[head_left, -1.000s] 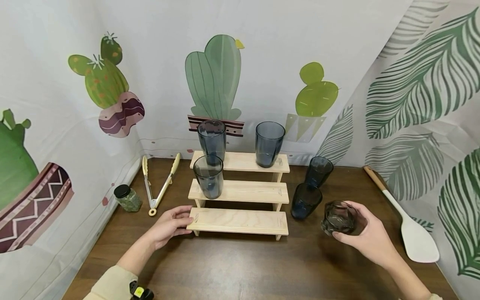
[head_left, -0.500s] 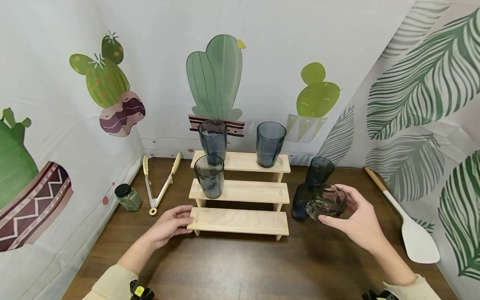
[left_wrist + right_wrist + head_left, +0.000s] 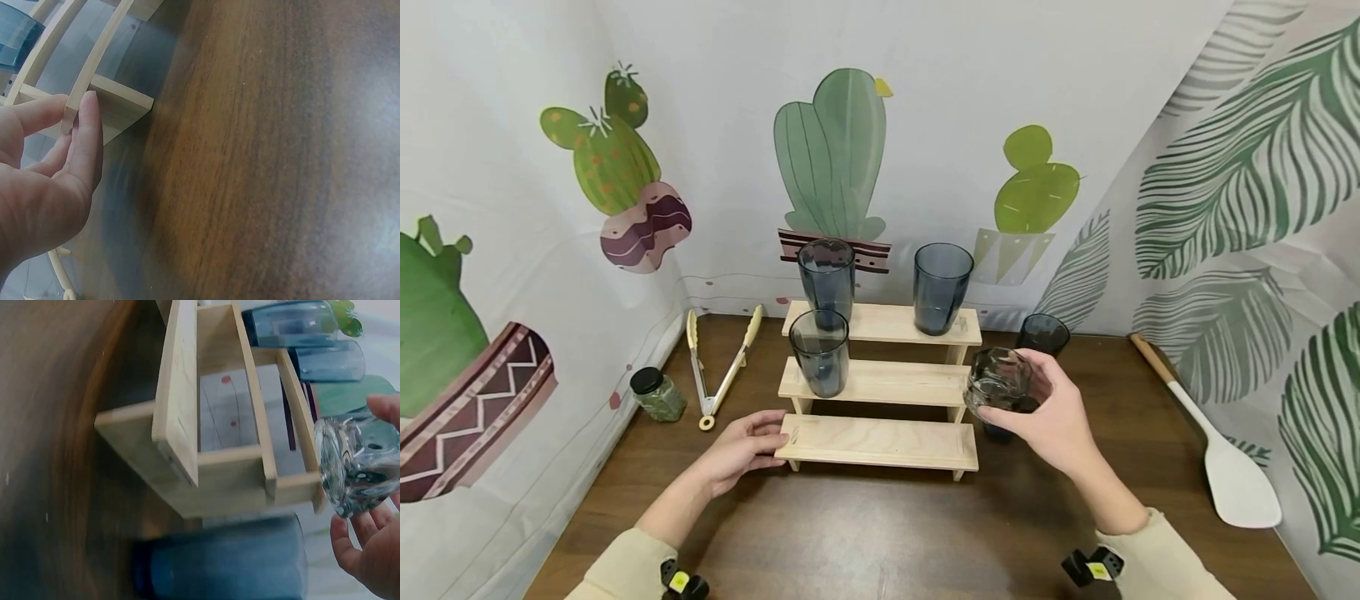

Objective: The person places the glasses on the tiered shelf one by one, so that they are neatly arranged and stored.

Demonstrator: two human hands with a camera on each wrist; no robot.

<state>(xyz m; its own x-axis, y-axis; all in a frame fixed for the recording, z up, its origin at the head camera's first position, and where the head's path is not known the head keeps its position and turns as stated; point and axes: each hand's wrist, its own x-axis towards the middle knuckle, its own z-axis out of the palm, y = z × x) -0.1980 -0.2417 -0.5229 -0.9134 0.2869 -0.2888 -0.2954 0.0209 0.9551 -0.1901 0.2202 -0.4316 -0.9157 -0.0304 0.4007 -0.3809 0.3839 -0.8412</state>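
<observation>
A three-step wooden rack (image 3: 880,442) stands on the brown table. My left hand (image 3: 741,454) pinches the left end of its lowest board, thumb above and fingers below, as the left wrist view shows. My right hand (image 3: 1060,421) holds a short, clear greyish drinking glass (image 3: 996,379) in the air by the right end of the middle step. In the right wrist view, the fingers grip the side of this glass (image 3: 353,465), its thick base towards the rack. Blue tumblers stand on the top step, left (image 3: 826,279) and right (image 3: 942,292); another tumbler (image 3: 818,358) is left on the middle step.
Right of the rack are two more blue tumblers, the back one (image 3: 1042,329) partly visible and the nearer one (image 3: 997,433) mostly behind my right hand. Tongs (image 3: 722,375) and a black-lidded jar (image 3: 657,396) lie left. A white spatula (image 3: 1232,475) lies far right.
My right hand has carried the clear glass leftward and up, past the blue tumblers to the rack's right end. My left hand stays on the lowest board.
</observation>
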